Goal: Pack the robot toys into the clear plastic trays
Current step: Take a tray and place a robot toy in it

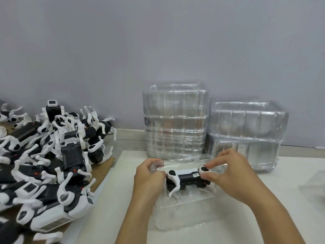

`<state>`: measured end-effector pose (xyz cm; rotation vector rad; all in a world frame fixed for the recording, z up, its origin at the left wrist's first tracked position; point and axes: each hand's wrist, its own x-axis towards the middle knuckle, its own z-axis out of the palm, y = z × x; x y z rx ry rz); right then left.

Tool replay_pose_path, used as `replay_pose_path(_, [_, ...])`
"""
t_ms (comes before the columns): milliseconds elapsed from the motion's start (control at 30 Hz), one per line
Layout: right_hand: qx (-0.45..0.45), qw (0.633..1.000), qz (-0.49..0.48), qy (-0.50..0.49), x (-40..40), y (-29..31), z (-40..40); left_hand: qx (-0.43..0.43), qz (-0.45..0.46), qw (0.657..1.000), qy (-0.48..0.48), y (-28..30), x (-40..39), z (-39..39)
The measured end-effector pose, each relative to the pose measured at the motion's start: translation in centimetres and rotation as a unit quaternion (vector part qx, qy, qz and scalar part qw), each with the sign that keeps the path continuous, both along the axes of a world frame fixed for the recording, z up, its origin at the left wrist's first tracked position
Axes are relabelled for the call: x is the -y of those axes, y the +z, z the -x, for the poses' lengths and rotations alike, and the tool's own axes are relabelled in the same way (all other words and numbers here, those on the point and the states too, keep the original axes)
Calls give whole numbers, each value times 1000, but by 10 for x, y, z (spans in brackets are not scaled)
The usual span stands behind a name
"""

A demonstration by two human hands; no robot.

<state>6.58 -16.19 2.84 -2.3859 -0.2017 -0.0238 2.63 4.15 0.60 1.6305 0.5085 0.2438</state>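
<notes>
Hands first: we have our left hand [149, 175] curled on the left rim of the clear plastic tray [184, 219] lying near the front edge of the counter [281, 199], while our right hand [226, 171] pinches the right end of the robot toy [186, 178] resting in it. We judge the toy light and rigid, its thin white legs the likely weak points, so the black body is the safer hold; the tray looks thin, slick and flexible, so steadying it by the rim seems wise. More toys are heaped along the left edge [44, 155], and empty trays stand stacked toward the back [175, 120].
</notes>
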Motion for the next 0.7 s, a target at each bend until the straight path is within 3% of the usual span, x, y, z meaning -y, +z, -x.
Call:
replay_pose_path(333, [-35,999,18,26,5,3,2,1,-9,1000,-21,0,-1,0])
replay_pose_path(500, [-20,1000,-2,15,2,2,3,6,-16,1000,-20,1,-1,1])
replay_pose_path(700, [4,998,47,35,-3,11,7,6,-15,1000,-10,2,0,1])
